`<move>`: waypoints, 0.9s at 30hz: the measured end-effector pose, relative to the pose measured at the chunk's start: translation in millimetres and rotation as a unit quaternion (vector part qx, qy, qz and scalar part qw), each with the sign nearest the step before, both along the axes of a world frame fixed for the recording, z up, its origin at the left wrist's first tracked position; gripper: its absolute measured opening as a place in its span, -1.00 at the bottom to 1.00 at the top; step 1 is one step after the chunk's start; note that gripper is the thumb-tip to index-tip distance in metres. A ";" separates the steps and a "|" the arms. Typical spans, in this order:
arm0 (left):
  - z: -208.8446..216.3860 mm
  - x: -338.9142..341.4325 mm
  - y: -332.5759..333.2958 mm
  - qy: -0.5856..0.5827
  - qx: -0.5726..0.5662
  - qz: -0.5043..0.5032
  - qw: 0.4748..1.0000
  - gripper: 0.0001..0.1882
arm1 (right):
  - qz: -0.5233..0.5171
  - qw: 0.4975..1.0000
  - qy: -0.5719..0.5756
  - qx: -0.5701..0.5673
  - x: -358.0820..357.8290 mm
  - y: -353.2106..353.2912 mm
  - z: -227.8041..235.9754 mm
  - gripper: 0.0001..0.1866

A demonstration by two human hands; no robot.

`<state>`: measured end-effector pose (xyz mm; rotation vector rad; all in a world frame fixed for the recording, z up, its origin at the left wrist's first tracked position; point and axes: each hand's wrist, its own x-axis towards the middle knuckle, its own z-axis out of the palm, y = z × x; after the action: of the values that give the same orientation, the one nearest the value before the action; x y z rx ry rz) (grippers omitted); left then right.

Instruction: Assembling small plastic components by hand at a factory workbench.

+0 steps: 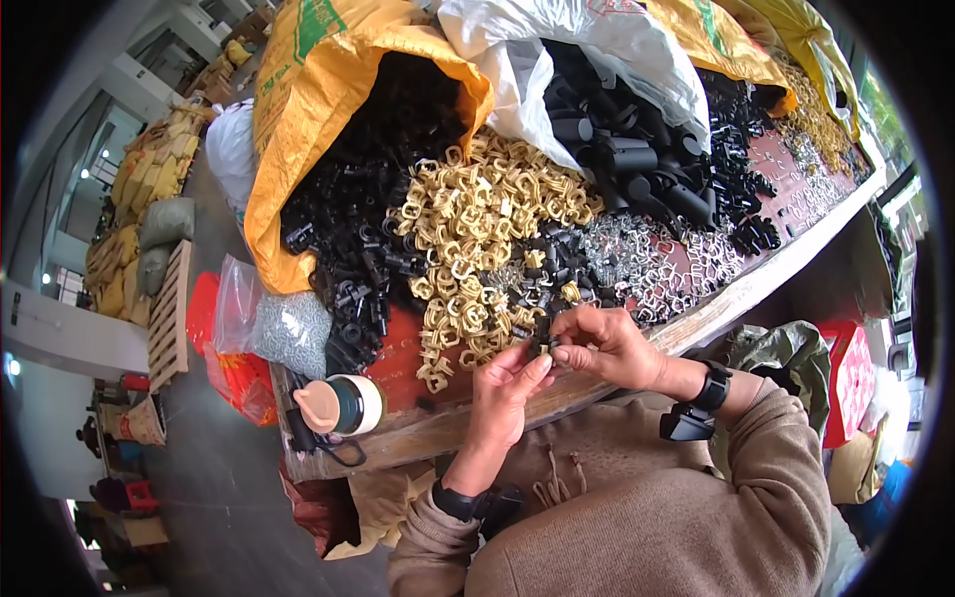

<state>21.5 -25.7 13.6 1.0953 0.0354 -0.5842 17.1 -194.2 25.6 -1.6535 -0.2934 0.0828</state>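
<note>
Close together over the table's front edge, my left hand (500, 398) and my right hand (615, 350) pinch a small black part (543, 334) between their fingertips. Something yellowish shows at its lower end, but fingers hide most of it. Just beyond my hands lies a heap of cream-yellow ring-shaped clips (468, 234). Small black pieces (565, 261) are scattered beside that heap, nearest my fingers. Bent silver wire pieces (686, 269) spread to the right of them. Black plastic fittings (363, 249) spill out at the left.
Orange (298, 129) and white (617, 60) sacks lie open along the table's back, the white one spilling black cylinders (647, 159). A cup with a pink lid (338, 406) stands at the front left corner, near a clear bag of small silver parts (291, 333). A wooden pallet (171, 313) leans farther left.
</note>
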 end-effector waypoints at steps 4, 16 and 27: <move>0.4 -6.0 -1.0 0.026 -0.027 -0.026 0.999 -0.76 | -0.045 0.973 -0.203 -0.095 -4.5 -3.4 -5.9 -0.77; 5.0 -7.4 -10.2 -0.028 0.022 -0.080 0.996 -0.75 | -0.045 0.866 -0.463 -0.185 0.0 -25.7 -10.9 -0.71; -25.5 0.6 2.0 -0.071 0.031 -0.048 0.996 -0.70 | -0.388 0.698 -0.344 -0.495 93.5 -131.3 10.4 -0.66</move>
<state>22.1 -23.7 -11.9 1.2016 -0.1242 -0.5930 110.6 -325.5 36.0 -2.7172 -0.0531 -1.2635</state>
